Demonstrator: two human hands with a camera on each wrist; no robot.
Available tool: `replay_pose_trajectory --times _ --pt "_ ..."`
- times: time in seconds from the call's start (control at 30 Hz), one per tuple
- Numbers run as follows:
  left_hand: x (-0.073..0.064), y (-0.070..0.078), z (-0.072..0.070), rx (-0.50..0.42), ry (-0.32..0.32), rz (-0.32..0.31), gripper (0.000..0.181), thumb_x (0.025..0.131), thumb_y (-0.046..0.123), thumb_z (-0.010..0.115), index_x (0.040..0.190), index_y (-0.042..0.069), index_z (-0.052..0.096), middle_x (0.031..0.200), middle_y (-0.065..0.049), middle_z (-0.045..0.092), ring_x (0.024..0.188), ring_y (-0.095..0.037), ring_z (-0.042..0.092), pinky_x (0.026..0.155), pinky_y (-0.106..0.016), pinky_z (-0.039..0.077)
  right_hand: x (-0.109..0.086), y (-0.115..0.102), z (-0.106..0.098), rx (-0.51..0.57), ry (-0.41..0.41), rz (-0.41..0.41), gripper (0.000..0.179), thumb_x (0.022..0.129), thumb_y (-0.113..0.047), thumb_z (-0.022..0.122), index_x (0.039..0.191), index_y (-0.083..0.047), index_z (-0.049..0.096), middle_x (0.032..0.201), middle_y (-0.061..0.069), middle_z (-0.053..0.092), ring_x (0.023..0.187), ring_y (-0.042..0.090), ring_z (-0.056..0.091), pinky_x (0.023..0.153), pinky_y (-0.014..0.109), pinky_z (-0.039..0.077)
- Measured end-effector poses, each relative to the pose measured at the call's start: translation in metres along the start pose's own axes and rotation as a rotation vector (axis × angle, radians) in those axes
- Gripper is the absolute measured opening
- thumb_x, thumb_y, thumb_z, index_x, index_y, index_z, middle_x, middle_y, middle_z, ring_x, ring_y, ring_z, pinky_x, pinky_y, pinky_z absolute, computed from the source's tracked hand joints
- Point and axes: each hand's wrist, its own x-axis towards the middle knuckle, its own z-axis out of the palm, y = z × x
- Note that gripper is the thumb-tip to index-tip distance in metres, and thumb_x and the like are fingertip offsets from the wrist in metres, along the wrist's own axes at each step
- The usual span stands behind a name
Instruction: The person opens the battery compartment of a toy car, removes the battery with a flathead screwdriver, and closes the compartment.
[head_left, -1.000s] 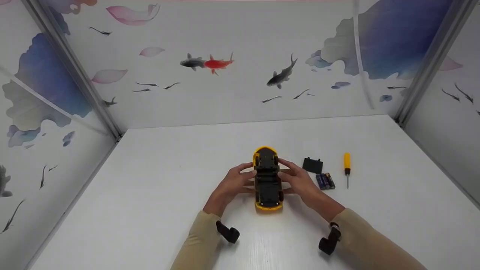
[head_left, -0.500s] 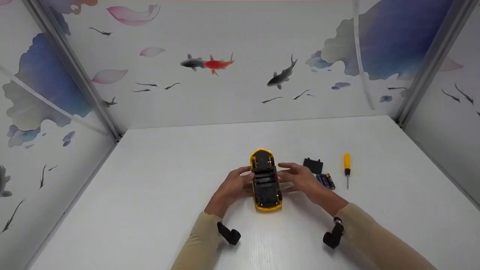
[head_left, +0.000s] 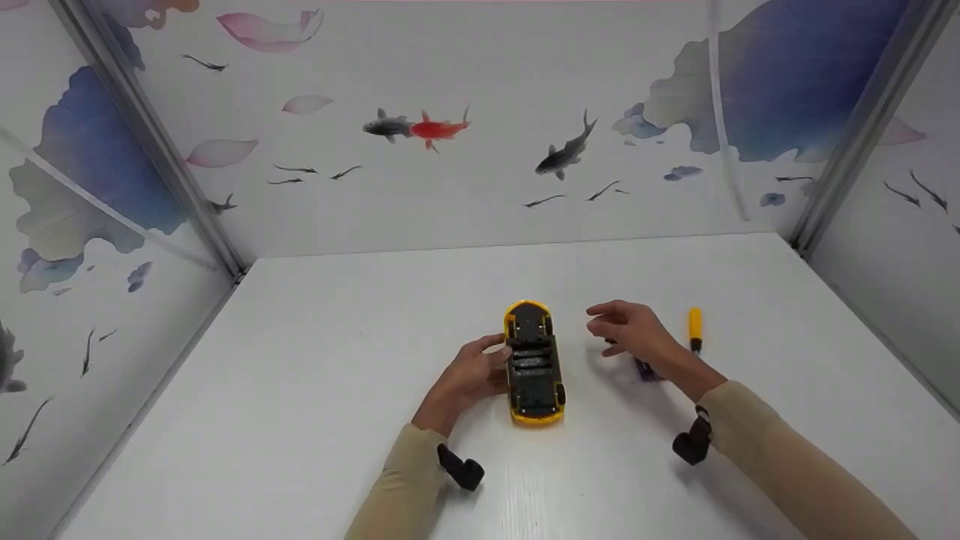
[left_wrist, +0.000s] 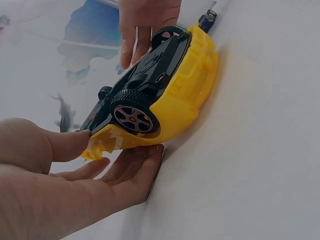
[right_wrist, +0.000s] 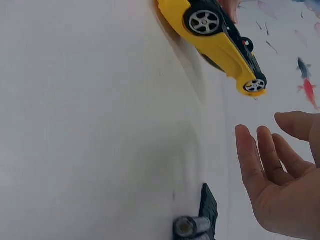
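Observation:
An upside-down yellow toy car (head_left: 534, 394) shows its black underside and an uncovered battery bay. My left hand (head_left: 469, 375) holds it by its left side, thumb at the edge of the underside and fingers beneath the body, as the left wrist view shows. Apart from the car, to its right, my right hand (head_left: 637, 330) is raised with loosely spread fingers and nothing between them. Below that hand lie the batteries (right_wrist: 186, 227) and a flat black battery cover (right_wrist: 209, 207), which the hand mostly hides in the head view.
A yellow-handled screwdriver (head_left: 695, 324) lies on the white table (head_left: 337, 390) right of my right hand, its shaft partly behind the forearm. Printed panels (head_left: 480, 195) stand along the back and sides of the table.
My right hand has let go of the car and moved right, over the battery cover and batteries. The left hand keeps the car, slightly tilted now.

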Motion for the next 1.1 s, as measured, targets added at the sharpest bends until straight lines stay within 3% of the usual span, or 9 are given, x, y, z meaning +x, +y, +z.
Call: replay_pose_trajectory --times 0.3,0.53,0.83,1.1 --pt "0.003 0.000 0.001 -0.018 0.024 -0.025 0.052 0.105 0.016 0.051 0.154 0.007 0.036 0.128 -0.017 0.066 0.104 -0.022 0.068 0.087 -0.035 0.057 0.010 -0.004 -0.032 -0.252 -0.002 -0.087 0.043 0.099 -0.023 0.063 0.136 -0.001 0.057 0.127 0.023 0.063 0.111 0.034 0.065 0.090 0.039 0.058" --pt "0.002 0.001 0.001 -0.022 0.017 -0.022 0.051 0.105 0.016 0.050 0.153 0.007 0.038 0.129 -0.016 0.065 0.102 -0.021 0.066 0.084 -0.034 0.057 0.017 -0.003 -0.045 -0.404 0.005 -0.103 0.038 0.098 -0.016 0.064 0.133 -0.001 0.060 0.127 0.023 0.064 0.118 0.037 0.060 0.096 0.048 0.054" --pt "0.001 0.000 0.001 -0.014 0.032 -0.042 0.050 0.104 0.016 0.052 0.153 0.009 0.040 0.129 -0.015 0.064 0.104 -0.021 0.066 0.088 -0.035 0.057 0.023 0.016 -0.058 -0.455 -0.010 -0.060 0.044 0.097 -0.015 0.066 0.136 0.001 0.056 0.134 0.025 0.058 0.126 0.042 0.052 0.105 0.057 0.047" --pt "0.001 0.000 0.001 0.000 0.021 -0.019 0.053 0.104 0.015 0.052 0.154 0.007 0.037 0.129 -0.018 0.066 0.100 -0.022 0.068 0.084 -0.035 0.057 0.026 0.030 -0.066 -0.494 -0.070 -0.017 0.050 0.097 -0.020 0.066 0.139 0.003 0.053 0.137 0.030 0.053 0.126 0.045 0.050 0.102 0.057 0.047"
